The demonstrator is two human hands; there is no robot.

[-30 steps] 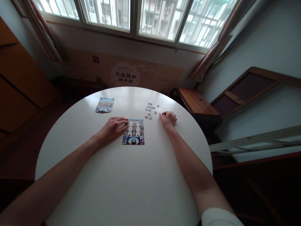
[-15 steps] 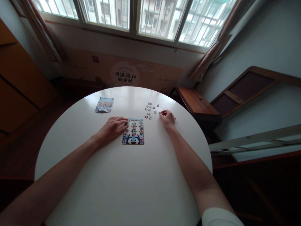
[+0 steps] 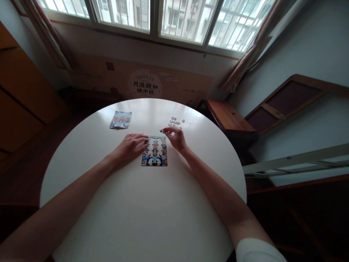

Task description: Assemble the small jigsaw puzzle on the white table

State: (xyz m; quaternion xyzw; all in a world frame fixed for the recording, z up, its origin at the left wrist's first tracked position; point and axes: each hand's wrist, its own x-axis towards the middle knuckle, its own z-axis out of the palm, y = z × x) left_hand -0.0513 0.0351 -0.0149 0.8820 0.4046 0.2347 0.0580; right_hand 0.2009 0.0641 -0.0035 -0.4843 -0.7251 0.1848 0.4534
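A partly filled jigsaw puzzle point(image 3: 155, 161) lies on the round white table, with pale gaps on both sides of its middle column. My left hand point(image 3: 132, 144) rests flat at the puzzle's left edge, fingers stretched out and fingertips touching its upper left corner. Just above the puzzle's upper right corner, my right hand point(image 3: 176, 138) pinches a small puzzle piece point(image 3: 161, 131) between thumb and fingers. Several loose puzzle pieces point(image 3: 174, 122) lie behind my right hand, which hides some of them.
A crinkled picture sheet or packet point(image 3: 120, 120) lies at the back left of the white table point(image 3: 141, 211). Beyond the table's right rim stands a wooden stool or bench point(image 3: 227, 116). Barred windows point(image 3: 185, 22) are at the far wall.
My right hand has moved left from beside the loose pieces to above the puzzle's upper right corner, carrying the puzzle piece. My left hand has stayed in place.
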